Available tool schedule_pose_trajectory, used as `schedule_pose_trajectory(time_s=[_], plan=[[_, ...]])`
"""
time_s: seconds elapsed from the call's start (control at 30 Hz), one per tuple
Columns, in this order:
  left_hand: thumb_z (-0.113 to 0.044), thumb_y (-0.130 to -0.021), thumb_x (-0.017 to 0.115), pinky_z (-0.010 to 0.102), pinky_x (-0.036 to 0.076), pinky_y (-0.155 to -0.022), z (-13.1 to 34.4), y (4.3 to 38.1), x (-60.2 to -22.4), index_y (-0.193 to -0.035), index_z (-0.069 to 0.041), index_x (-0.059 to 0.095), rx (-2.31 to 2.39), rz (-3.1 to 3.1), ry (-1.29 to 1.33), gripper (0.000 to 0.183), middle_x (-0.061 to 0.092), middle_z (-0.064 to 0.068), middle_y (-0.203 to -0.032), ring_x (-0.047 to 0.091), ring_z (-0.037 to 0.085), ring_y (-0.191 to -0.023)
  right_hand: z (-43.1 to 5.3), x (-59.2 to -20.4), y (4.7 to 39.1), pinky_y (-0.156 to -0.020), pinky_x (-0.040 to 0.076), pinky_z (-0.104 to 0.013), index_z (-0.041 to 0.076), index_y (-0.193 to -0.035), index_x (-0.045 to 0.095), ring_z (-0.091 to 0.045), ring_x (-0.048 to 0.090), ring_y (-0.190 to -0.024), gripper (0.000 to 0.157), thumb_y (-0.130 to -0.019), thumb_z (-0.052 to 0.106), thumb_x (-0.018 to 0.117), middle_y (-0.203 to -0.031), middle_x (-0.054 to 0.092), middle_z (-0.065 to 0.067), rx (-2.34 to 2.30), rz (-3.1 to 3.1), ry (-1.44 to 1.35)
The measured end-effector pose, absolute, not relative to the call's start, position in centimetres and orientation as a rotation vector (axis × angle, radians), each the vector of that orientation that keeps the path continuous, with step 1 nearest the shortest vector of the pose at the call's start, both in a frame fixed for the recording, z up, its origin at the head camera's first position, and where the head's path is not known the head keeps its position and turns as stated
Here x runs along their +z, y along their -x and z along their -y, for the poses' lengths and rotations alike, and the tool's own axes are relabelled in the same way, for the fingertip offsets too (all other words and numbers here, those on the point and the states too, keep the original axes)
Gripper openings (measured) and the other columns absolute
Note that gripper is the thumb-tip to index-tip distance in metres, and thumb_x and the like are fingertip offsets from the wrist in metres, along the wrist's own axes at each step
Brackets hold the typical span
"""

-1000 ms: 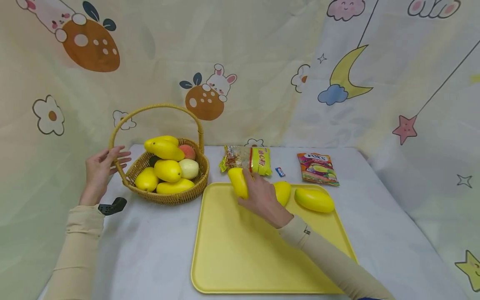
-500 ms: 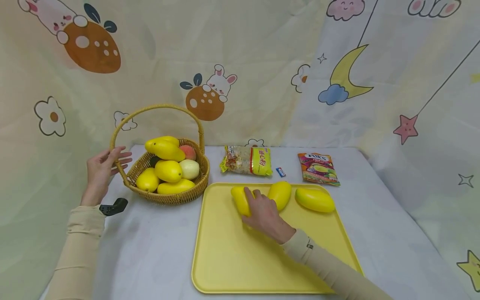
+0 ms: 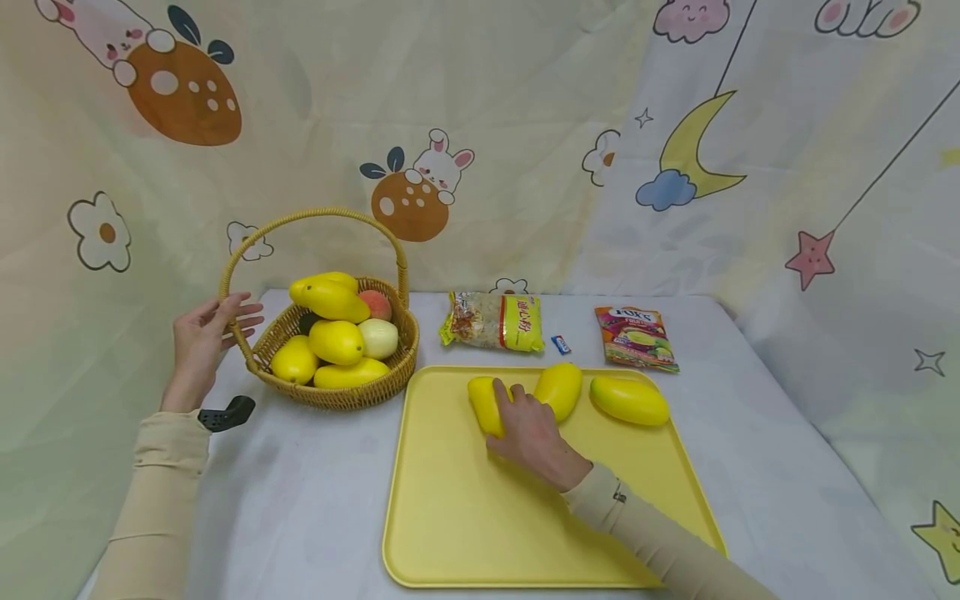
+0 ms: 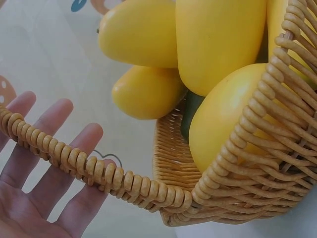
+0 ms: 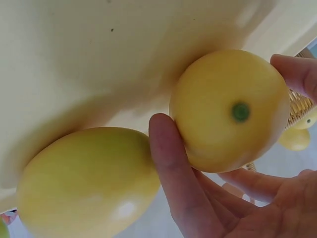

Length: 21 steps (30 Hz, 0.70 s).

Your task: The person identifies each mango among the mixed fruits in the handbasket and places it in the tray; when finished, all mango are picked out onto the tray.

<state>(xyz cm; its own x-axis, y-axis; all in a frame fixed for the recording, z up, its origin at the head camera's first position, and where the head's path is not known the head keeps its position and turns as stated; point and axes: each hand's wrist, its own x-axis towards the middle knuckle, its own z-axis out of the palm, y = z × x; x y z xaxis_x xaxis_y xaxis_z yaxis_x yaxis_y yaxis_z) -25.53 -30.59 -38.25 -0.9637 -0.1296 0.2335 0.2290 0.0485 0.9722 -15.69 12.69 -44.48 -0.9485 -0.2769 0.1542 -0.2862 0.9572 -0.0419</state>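
On the yellow tray, near its back edge, my right hand grips a yellow mango. The right wrist view shows that mango end-on, between thumb and fingers. A second mango lies just right of it, and a third mango is farther right. At the left, a wicker basket holds several mangoes, a peach and a pale round fruit. My left hand is at the basket's handle; in the left wrist view its fingers are spread and extended behind the handle.
Behind the tray lie a yellow-and-clear food packet, a tiny blue wrapped sweet and a red-purple candy bag. A white cloth covers the table. Printed curtains hang behind and at both sides.
My right hand has brought the mango down and toward me onto the tray, then shifted it slightly right and nearer. The left hand has stayed at the handle.
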Motion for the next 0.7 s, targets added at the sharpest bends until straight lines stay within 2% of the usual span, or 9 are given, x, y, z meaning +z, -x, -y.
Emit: schedule_pose_trajectory(time_s=[0.2, 0.33, 0.53, 0.7], plan=[[-0.033, -0.095, 0.059, 0.016, 0.056, -0.069, 30.55, 25.44, -38.21, -0.119, -0.013, 0.065, -1.993, 2.071, 0.093, 0.032, 0.073, -0.012, -0.092, 0.070, 0.004, -0.086, -12.62, -44.45, 15.61, -0.048, 0.050, -0.032, 0.004, -0.138, 0.045, -0.024, 0.056, -0.065, 0.076, -0.077, 0.038, 0.073, -0.105, 0.060, -0.019, 0.077, 2.977, -0.422], [-0.033, -0.094, 0.059, 0.016, 0.056, -0.070, 30.61, 25.51, -38.37, -0.123, -0.008, 0.062, -1.989, 2.075, 0.093, 0.039, 0.073, -0.012, -0.093, 0.070, 0.004, -0.086, -12.59, -44.33, 15.63, -0.050, 0.052, -0.034, 0.002, -0.137, 0.045, -0.024, 0.057, -0.066, 0.077, -0.077, 0.041, 0.074, -0.105, 0.061, -0.019, 0.078, 2.997, -0.423], [-0.035, -0.094, 0.059, 0.015, 0.055, -0.070, 30.54, 25.54, -38.44, -0.122, -0.010, 0.064, -1.947, 2.092, 0.081, 0.038, 0.073, -0.012, -0.094, 0.070, 0.004, -0.088, -12.53, -43.91, 15.77, -0.058, 0.055, -0.038, 0.000, -0.135, 0.046, -0.027, 0.061, -0.072, 0.080, -0.076, 0.046, 0.077, -0.105, 0.061, -0.019, 0.085, 3.033, -0.433], [-0.035, -0.094, 0.058, 0.015, 0.055, -0.070, 30.57, 25.56, -38.38, -0.122, -0.012, 0.064, -1.920, 2.104, 0.070, 0.037, 0.073, -0.012, -0.094, 0.070, 0.006, -0.088, -12.43, -43.61, 15.87, -0.056, 0.054, -0.036, 0.002, -0.135, 0.045, -0.025, 0.059, -0.068, 0.084, -0.075, 0.050, 0.077, -0.103, 0.061, -0.018, 0.086, 3.054, -0.423]])
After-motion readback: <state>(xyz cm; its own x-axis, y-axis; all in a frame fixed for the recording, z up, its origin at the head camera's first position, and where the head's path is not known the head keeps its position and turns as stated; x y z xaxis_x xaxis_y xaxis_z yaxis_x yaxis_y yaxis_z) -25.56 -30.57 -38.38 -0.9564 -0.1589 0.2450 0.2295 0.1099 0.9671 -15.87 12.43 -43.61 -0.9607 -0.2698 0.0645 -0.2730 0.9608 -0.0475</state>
